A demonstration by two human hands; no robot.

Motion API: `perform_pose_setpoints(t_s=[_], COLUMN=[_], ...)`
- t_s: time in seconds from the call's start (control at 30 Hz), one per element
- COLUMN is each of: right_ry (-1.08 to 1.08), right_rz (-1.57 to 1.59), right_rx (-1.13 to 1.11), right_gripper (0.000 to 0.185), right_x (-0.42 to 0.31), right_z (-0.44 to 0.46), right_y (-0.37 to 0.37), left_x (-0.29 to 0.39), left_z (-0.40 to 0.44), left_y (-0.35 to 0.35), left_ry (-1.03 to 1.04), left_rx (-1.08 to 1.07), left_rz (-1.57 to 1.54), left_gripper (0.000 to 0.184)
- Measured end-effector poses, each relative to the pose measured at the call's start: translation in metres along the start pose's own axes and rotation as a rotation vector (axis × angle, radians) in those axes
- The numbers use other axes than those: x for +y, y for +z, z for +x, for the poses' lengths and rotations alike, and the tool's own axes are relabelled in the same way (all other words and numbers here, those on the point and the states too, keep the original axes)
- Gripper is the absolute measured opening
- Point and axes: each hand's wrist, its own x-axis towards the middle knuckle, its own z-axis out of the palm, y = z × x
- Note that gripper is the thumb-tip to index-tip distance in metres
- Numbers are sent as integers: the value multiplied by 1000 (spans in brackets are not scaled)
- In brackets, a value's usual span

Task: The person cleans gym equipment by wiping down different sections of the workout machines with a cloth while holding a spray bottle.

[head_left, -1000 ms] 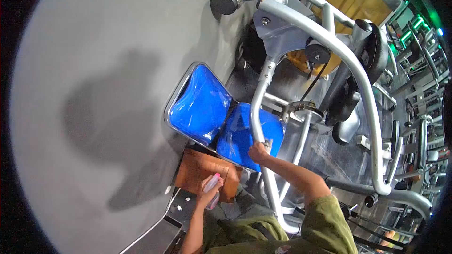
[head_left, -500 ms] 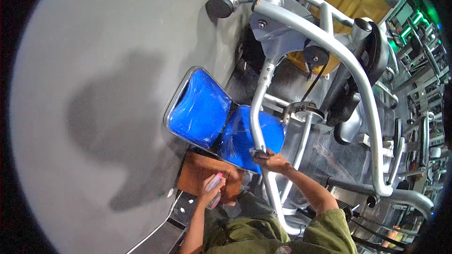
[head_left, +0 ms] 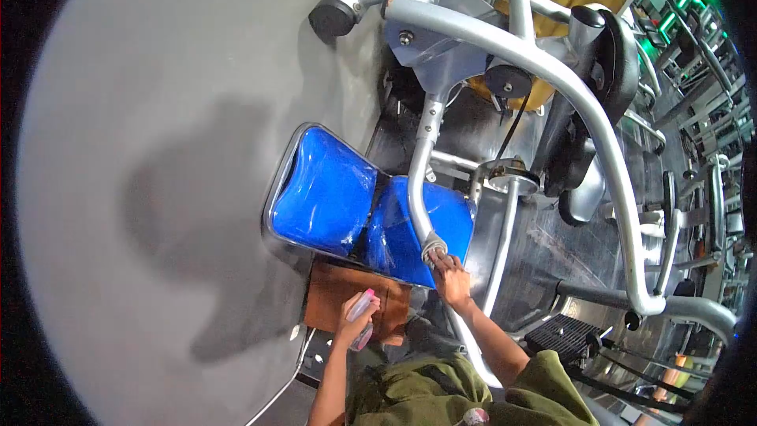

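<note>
My left hand (head_left: 352, 325) is closed around a clear spray bottle (head_left: 362, 307) with a pink top, in front of the brown wooden box (head_left: 327, 300). A grey cloth (head_left: 433, 247) is wrapped against the silver tube (head_left: 420, 205) of a gym machine, and my right hand (head_left: 453, 282) presses it there with bent fingers. Behind that tube stands a blue chair (head_left: 327, 189) with plastic film over its backrest and seat. The tube covers part of the seat.
A large curved silver bar (head_left: 583, 102) of the machine arches on the right, near black pads (head_left: 619, 71). A grey wall (head_left: 197, 55) fills the left side. A white cable (head_left: 276, 394) runs at the lower left. More gym equipment (head_left: 710, 213) stands at the far right.
My right hand and the cloth have shifted slightly up along the tube, and the cloth shows more. The view has moved a little; the left hand still holds the bottle.
</note>
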Motion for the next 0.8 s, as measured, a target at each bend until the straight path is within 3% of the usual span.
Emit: perform_pose_setpoints(t_s=[0.13,0.23,0.37,0.53,0.63,0.8], right_ry=[94,321,449,418,545,534], right_rz=[193,295,215,379,492,369], right_rx=[141,1,-210,-154,-236,-364], right_gripper=[50,46,43,46,46,48], right_x=[4,7,25,39,40,56], right_z=[30,39,12,46,90,71], right_y=[14,1,-9,10,21,18], left_x=[9,14,19,19,28,31], left_z=[5,12,27,47,55,63], left_y=[7,15,28,39,45,49], left_ry=[-27,-34,-44,-17,-39,-62], left_rx=[-31,-48,-91,-169,-182,-158], left_rz=[-13,2,8,35,61,47], left_gripper=[16,17,18,18,18,18])
